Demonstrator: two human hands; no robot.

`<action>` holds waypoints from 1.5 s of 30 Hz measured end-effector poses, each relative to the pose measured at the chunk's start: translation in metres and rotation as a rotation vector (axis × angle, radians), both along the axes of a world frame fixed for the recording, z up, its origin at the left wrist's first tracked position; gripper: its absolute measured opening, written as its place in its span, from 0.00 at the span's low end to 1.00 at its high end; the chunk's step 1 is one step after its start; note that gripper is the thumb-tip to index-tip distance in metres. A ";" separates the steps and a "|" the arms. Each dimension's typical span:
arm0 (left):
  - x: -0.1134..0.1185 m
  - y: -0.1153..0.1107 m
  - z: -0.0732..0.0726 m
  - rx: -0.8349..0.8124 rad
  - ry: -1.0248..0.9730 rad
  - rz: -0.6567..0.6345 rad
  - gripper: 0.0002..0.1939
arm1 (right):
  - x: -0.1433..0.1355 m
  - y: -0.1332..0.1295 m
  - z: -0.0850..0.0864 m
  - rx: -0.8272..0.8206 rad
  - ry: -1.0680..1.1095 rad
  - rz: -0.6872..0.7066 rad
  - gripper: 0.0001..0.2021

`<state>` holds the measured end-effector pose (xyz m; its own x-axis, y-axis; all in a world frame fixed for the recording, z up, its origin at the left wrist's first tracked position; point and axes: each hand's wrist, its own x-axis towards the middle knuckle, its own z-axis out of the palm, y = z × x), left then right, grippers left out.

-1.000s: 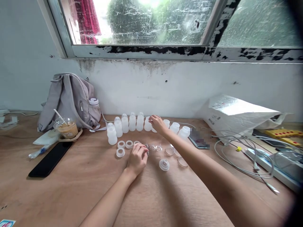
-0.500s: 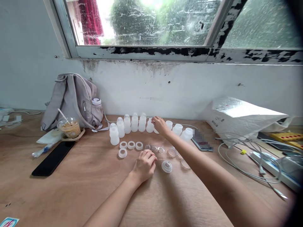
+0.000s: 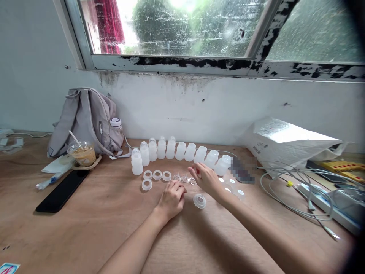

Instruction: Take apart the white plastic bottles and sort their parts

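Note:
My left hand (image 3: 171,198) rests on the table, fingers loosely bent and nothing visible in them. Just beyond its fingertips lie three clear silicone nipples (image 3: 184,179). My right hand (image 3: 205,178) hovers over the right end of that row, its fingers partly curled and apart, seemingly holding nothing. A collar ring with a nipple in it (image 3: 199,201) lies between and below the hands. Several white collar rings (image 3: 157,175) are left of the nipples. Behind stand several capped baby bottles (image 3: 153,149) and, to the right, several open-necked bottles (image 3: 190,152). Clear round pieces (image 3: 241,194) lie beside my right wrist.
On the left are a grey backpack (image 3: 85,121), an iced drink cup (image 3: 82,154) and a black phone (image 3: 62,191). To the right sit a white bag (image 3: 285,142), tangled cables (image 3: 285,211) and a power strip (image 3: 327,205). A wall with a window closes off the back.
My right hand has drawn back from the row of bottles toward me, down over the nipples. The open bottles it covered now show. My left hand has stayed in place.

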<state>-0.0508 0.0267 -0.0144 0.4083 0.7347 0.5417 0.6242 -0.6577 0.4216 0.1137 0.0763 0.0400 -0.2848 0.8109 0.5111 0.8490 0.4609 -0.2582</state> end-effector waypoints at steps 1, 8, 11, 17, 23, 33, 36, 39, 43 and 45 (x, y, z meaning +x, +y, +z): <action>0.000 -0.001 0.000 -0.003 -0.002 -0.002 0.10 | 0.004 -0.013 -0.005 -0.040 0.004 -0.014 0.12; 0.001 -0.003 0.002 -0.014 -0.002 -0.003 0.10 | 0.013 -0.054 -0.042 -0.218 0.041 0.014 0.08; -0.002 -0.003 0.004 -0.026 -0.003 0.010 0.10 | -0.001 -0.046 -0.047 -0.237 0.153 0.104 0.07; -0.017 0.000 0.015 -0.036 -0.050 0.046 0.16 | -0.030 -0.034 -0.050 -0.257 0.515 0.219 0.08; -0.024 0.000 0.021 -0.085 0.054 -0.039 0.17 | -0.027 -0.038 -0.053 -0.347 0.674 0.263 0.10; -0.019 -0.001 0.011 -0.039 0.113 -0.039 0.18 | -0.024 -0.043 -0.052 -0.437 0.734 0.397 0.04; -0.019 0.000 0.011 -0.036 0.120 -0.039 0.17 | -0.024 -0.044 -0.053 -0.426 0.720 0.414 0.03; -0.019 0.000 0.012 -0.036 0.123 -0.046 0.16 | -0.023 -0.044 -0.053 -0.427 0.700 0.419 0.02; -0.020 -0.001 0.014 -0.057 0.130 -0.036 0.16 | -0.022 -0.044 -0.053 -0.431 0.665 0.422 0.03; -0.020 -0.001 0.014 -0.068 0.137 -0.031 0.16 | -0.022 -0.044 -0.053 -0.439 0.657 0.431 0.03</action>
<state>-0.0710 0.0258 -0.0004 0.4979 0.7537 0.4289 0.6590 -0.6504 0.3778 0.0921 0.0326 -0.0130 -0.3689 0.8623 0.3470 0.2447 0.4502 -0.8588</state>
